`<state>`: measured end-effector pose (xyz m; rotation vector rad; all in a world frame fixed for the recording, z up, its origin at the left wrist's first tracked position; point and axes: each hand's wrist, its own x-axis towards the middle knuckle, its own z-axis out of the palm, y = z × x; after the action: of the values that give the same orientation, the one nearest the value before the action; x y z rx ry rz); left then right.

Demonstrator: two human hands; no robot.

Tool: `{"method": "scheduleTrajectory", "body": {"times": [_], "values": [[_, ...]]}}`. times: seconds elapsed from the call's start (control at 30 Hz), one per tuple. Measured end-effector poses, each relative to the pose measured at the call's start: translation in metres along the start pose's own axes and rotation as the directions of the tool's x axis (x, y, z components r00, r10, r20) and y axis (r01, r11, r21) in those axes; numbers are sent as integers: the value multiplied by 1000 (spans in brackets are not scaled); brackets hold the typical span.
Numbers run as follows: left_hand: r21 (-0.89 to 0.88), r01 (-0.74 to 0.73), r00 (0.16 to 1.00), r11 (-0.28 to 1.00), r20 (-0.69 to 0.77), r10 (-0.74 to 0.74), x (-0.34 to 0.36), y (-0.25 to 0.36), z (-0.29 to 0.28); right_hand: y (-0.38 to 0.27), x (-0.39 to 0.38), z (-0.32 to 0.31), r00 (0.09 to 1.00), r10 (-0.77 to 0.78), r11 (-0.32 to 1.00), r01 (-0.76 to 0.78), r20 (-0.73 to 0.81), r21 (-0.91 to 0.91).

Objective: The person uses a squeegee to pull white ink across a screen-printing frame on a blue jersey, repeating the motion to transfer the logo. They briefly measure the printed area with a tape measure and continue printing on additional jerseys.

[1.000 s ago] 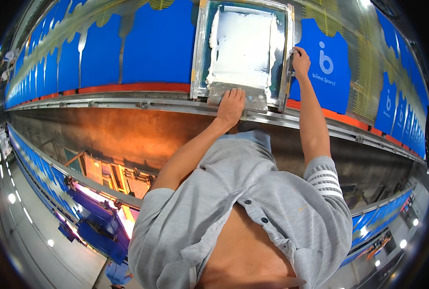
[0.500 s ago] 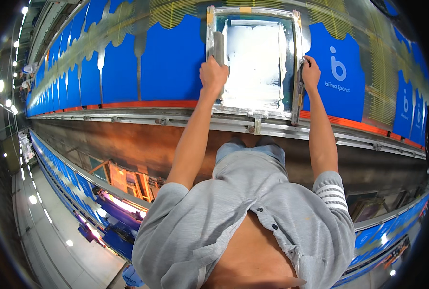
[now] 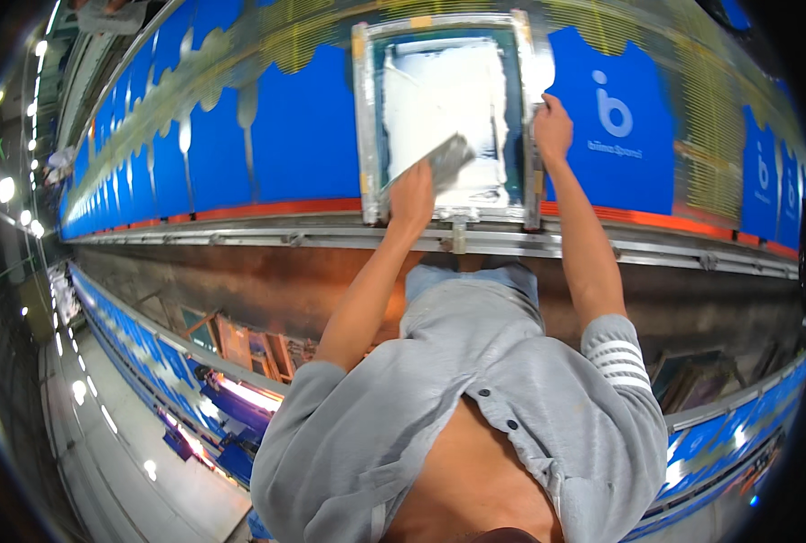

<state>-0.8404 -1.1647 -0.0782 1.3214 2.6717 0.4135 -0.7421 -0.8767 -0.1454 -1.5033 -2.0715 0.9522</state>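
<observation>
A silkscreen frame with a metal rim lies over the blue fabric row in front of me. White ink covers most of its mesh. In the lower part of the frame, my left hand is closed round a grey squeegee, which slants up to the right over the ink and is a little blurred. My right hand is closed at the frame's right side, its fingers curled on the edge. Just right of that hand lies a blue fabric piece bearing a white printed emblem.
Plain blue fabric pieces line the long table to the left. A metal rail runs along its near edge, with an orange-red strip above it. Behind me stands another long table with blue pieces; wooden frames lie beneath.
The squeegee has gone from standing along the frame's left side to a slant across its lower middle, my left hand moving down with it. The frame and right hand appear farther left in view.
</observation>
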Motion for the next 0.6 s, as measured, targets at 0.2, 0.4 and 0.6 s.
{"method": "scheduleTrajectory", "body": {"times": [0.2,0.4,0.6], "values": [[-2,36,943,999,332,-33,-13,-1,-26,0,9,-7,991,9,1000,-11,137,16],[143,31,554,989,821,-136,94,12,-16,-3,8,-1,998,-38,998,36,54,53],[-34,136,473,990,880,-35,129,-9,-53,-8,7,-32,997,-56,989,64,-61,135]]}}
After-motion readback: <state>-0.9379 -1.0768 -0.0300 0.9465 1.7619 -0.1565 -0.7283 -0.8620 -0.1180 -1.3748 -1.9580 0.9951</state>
